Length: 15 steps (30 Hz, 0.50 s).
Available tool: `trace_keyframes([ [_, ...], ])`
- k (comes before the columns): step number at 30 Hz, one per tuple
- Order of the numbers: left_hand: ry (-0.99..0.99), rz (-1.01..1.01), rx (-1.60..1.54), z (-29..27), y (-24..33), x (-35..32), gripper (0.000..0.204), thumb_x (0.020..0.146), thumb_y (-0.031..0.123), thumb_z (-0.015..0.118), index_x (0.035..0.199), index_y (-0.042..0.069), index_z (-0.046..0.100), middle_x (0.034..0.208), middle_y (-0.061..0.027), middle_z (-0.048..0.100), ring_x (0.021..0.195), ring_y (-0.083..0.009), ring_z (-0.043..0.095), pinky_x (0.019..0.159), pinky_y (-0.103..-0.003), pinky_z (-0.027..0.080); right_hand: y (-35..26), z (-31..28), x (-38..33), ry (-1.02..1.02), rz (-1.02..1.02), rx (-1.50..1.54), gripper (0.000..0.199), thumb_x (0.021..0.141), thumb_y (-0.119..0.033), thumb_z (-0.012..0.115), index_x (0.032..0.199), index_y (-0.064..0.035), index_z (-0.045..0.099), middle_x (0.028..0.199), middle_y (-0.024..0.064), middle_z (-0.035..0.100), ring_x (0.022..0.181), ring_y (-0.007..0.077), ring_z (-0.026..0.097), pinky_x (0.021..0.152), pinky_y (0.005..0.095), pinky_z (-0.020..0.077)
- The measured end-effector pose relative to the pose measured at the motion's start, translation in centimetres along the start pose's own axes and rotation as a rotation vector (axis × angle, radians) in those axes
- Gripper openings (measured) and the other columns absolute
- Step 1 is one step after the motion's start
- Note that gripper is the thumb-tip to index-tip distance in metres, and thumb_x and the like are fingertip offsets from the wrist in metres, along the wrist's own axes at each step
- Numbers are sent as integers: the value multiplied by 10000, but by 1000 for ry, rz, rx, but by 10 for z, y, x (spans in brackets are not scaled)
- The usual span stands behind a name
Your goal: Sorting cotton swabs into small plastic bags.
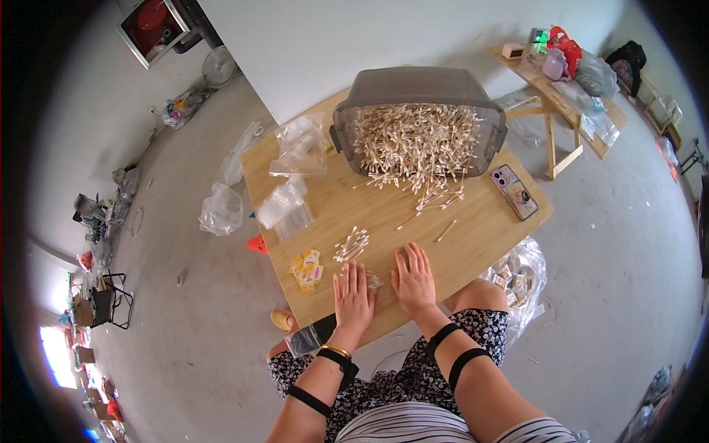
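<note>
Both of your hands lie flat and open on the wooden desk (473,236) near its lower edge, gripping nothing. Left of centre in the frame, clear plastic bags (289,205) are heaped on the desk, and below them sits a small stack of yellow-and-red packets (307,269). Your left hand (353,297) presses palm-down just right of those packets, with something small and pale under its fingertips — too hidden to tell what. Just above that hand, a loose bundle of cotton swabs (352,244) lies apart from the rest. Your right hand (413,280) rests palm-down beside the left, nearly touching it. Higher up, a tipped grey bin (418,118) spills a large pile of swabs (415,144) onto the desk, and a phone (515,191) lies to its right. You seem to be between portions: a batch is counted out — bagging it would call for a pinch on the bundle and a free bag.
</note>
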<state>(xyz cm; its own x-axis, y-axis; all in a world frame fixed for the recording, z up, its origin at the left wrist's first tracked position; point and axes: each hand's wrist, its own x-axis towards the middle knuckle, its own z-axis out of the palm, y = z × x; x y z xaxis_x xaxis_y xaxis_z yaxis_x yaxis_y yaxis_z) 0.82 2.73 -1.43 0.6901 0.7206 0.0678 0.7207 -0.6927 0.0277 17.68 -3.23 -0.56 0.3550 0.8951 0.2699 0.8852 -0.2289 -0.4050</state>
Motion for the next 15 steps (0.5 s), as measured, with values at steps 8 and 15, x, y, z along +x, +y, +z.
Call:
trace_keyframes([
  [8, -86, 24, -125, -8, 2, -6, 816, 950, 419, 556, 1542, -37, 229, 1617, -193, 233, 1507, -338, 202, 1231, -528, 103, 1, -2, 0, 19, 8, 19, 454, 959, -247, 529, 1341, -1, 526, 1422, 197, 456, 1423, 334, 339, 1218, 453, 243],
  [15, -76, 32, -167, -25, -2, -19, 895, 911, 469, 598, 1532, -57, 226, 1587, -193, 272, 1455, -364, 271, 1231, -533, 126, 9, -3, -1, 72, 42, 176, 388, 938, -153, 557, 1300, -14, 555, 1396, 191, 473, 1381, 353, 394, 1178, 460, 310],
])
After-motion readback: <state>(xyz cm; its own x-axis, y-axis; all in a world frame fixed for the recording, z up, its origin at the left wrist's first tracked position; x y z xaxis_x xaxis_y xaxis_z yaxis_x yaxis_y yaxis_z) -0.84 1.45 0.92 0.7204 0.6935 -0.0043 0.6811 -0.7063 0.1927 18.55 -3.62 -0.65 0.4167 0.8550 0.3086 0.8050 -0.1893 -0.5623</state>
